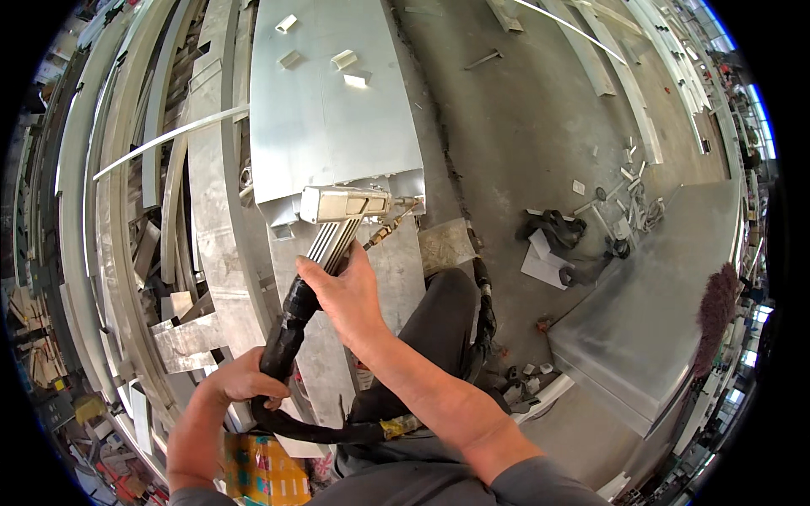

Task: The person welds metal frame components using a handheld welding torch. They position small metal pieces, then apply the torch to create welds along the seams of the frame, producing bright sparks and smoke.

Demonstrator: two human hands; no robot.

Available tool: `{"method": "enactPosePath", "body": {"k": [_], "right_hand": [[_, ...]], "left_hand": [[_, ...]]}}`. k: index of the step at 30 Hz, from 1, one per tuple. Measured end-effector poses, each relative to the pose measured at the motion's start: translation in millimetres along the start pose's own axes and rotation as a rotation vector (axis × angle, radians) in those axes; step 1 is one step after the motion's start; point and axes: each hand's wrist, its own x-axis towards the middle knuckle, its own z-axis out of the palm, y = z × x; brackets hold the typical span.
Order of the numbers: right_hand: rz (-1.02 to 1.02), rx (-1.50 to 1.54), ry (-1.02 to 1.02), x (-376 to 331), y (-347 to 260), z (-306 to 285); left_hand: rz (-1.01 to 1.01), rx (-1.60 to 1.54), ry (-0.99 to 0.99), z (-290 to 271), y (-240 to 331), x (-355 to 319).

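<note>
A handheld welding gun (342,205) with a silver boxy head and a ribbed metal grip lies across the middle, both hands on it. My right hand (350,291) is closed around the ribbed grip just below the head. Lower down and to the left, my left hand (245,377) wraps the black-taped rear end, where a thick black cable (325,433) leads off to the right. The gun's brassy nozzle (388,229) points right, by the near edge of a large grey sheet-metal panel (333,110). Whether the nozzle touches the panel I cannot tell.
Small metal brackets (343,59) lie on the panel's far part. Long metal profiles (211,211) are stacked to the left. Scraps and a dark cloth (553,228) litter the floor at right, beside a large metal sheet box (641,312). A yellow carton (266,472) stands near me.
</note>
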Motion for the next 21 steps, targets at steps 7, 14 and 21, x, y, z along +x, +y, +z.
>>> {"method": "enactPosePath", "body": {"k": [7,14,21], "right_hand": [[0.015,0.317,-0.08,-21,-52,46],[-0.031,0.442,-0.039,4,-51,80],[0.048,0.354,0.054,8,10,51]], "left_hand": [[-0.102,0.23,0.194,-22,61,-88],[0.099,0.676,0.587,-43,79,-94],[0.143,0.822,0.804,-44,18,-26]]}}
